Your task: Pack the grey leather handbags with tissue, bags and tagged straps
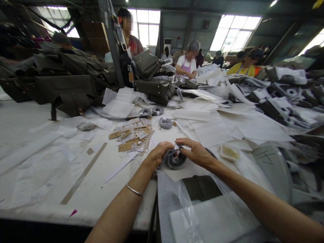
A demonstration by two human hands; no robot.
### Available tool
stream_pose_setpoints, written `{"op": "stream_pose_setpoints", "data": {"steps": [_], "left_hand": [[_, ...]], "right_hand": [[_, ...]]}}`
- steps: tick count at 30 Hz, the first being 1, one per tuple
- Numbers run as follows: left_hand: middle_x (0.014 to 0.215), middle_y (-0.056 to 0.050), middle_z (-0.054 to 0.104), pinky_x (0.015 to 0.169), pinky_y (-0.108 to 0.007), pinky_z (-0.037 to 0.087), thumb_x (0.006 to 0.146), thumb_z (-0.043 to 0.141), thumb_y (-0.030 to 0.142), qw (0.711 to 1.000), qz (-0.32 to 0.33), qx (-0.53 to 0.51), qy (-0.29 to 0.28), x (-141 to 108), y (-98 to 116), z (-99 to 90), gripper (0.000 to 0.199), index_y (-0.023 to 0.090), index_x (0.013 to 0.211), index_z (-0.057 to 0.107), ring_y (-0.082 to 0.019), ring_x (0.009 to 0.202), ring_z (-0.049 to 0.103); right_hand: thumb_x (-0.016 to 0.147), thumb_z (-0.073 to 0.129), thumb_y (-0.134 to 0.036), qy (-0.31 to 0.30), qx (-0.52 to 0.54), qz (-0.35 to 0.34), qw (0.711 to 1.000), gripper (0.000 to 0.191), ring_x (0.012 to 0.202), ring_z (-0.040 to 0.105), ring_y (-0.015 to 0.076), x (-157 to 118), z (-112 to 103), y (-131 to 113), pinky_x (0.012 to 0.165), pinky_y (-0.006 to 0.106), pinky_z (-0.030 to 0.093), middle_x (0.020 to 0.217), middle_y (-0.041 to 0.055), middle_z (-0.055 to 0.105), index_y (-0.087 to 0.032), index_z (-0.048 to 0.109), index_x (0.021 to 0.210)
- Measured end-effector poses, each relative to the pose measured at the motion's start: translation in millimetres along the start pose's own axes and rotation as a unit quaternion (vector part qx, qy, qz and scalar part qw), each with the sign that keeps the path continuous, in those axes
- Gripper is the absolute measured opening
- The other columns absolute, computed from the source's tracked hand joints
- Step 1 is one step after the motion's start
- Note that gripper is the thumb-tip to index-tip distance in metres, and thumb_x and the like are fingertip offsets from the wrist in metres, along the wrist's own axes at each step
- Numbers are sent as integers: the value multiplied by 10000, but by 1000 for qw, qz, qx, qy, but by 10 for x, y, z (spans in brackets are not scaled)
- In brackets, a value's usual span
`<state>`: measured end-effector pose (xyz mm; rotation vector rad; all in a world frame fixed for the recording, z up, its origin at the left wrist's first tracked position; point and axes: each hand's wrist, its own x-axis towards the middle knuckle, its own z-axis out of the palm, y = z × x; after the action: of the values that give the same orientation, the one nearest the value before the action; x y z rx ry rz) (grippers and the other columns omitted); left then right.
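Note:
Between my hands is a dark strap rolled into a coil (174,161), wrapped in clear plastic, with a small white piece at its top. My left hand (162,152) is closed round the coil's left side. From the right, my right hand (193,152) presses its fingers on the coil's upper edge, by the white piece. Just below lies a dark olive bag (201,187), partly under clear plastic and white sheeting. Beyond my hands rests another wrapped strap coil (165,123), and two more lie farther back.
Brown paper tags with strings (129,141) lie in a pile left of my hands. A plastic tub (230,152) stands at the right among white foam sheets (217,128). Dark bags (68,91) are heaped at the back left. Several people work beyond the table.

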<state>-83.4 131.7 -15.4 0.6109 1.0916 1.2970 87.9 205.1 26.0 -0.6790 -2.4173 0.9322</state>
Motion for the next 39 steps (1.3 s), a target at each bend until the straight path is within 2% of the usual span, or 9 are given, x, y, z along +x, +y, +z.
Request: {"op": "stream_pose_setpoints", "data": {"steps": [2, 5, 10, 13, 15, 18, 21, 31, 39], "left_hand": [[599, 31, 616, 596, -258, 494, 571, 745, 298, 1000, 6, -6, 14, -25, 36, -9, 261, 163, 684, 551, -126, 539, 583], [561, 54, 591, 557, -239, 483, 544, 753, 303, 1000, 9, -13, 17, -63, 76, -14, 291, 176, 659, 518, -116, 508, 567], [627, 5, 660, 579, -268, 524, 587, 760, 307, 1000, -19, -8, 0, -51, 90, -15, 277, 161, 722, 567, -157, 557, 628], [656, -1, 678, 578, -253, 533, 583, 757, 228, 999, -17, -7, 31, -39, 99, -4, 250, 156, 752, 587, -156, 564, 638], [671, -12, 688, 583, -254, 542, 588, 756, 207, 999, -22, -5, 31, -41, 107, 3, 246, 153, 766, 595, -161, 569, 645], [684, -37, 695, 589, -276, 558, 631, 741, 207, 999, -44, -5, 30, -54, 121, 12, 213, 146, 782, 604, -179, 578, 658], [683, -42, 689, 584, -271, 562, 675, 690, 149, 997, -52, -9, 57, -72, 142, 36, 134, 146, 778, 604, -177, 576, 662], [664, -39, 678, 557, -267, 566, 795, 565, 84, 995, -55, -27, 82, -79, 161, 92, 63, 139, 794, 596, -160, 535, 650], [675, -46, 682, 544, -269, 566, 786, 568, 67, 995, -48, -29, 81, -81, 156, 79, 78, 140, 803, 589, -165, 535, 651]], "right_hand": [[819, 597, -216, 52, -40, -19, 998, 378, 1172, 605, 248, -134, -151, -90, 1056, 422, 444, 1238, 67, 674, -231, 677, 1188], [853, 589, -283, 153, -105, 22, 982, 314, 1087, 644, 244, -497, -610, -125, 985, 391, 484, 1162, 64, 705, -235, 692, 1146], [815, 591, -434, 330, -176, 246, 894, 315, 944, 675, 270, -1429, -1730, 234, 851, 371, 498, 1001, 76, 745, -206, 736, 975], [707, 661, -408, 347, -180, 405, 826, 288, 897, 665, 281, -1995, -2249, 575, 787, 346, 476, 886, 69, 745, -198, 742, 889], [639, 710, -420, 319, -111, 473, 814, 271, 879, 653, 285, -2272, -2401, 774, 741, 326, 466, 797, 68, 732, -184, 736, 768], [591, 741, -504, 273, 2, 501, 821, 359, 791, 646, 252, -2498, -2388, 963, 690, 313, 471, 748, 84, 720, -155, 722, 671], [540, 779, -526, 266, 70, 499, 821, 423, 750, 641, 211, -2561, -2290, 1041, 692, 311, 490, 807, 98, 731, -146, 735, 719], [483, 847, -414, 353, 174, 450, 802, 363, 701, 641, 178, -2591, -2231, 1074, 683, 304, 499, 760, 76, 719, -156, 706, 696], [512, 845, -399, 439, 156, 380, 799, 336, 675, 632, 160, -2690, -2135, 892, 684, 276, 527, 710, 32, 694, -177, 672, 695]]}}
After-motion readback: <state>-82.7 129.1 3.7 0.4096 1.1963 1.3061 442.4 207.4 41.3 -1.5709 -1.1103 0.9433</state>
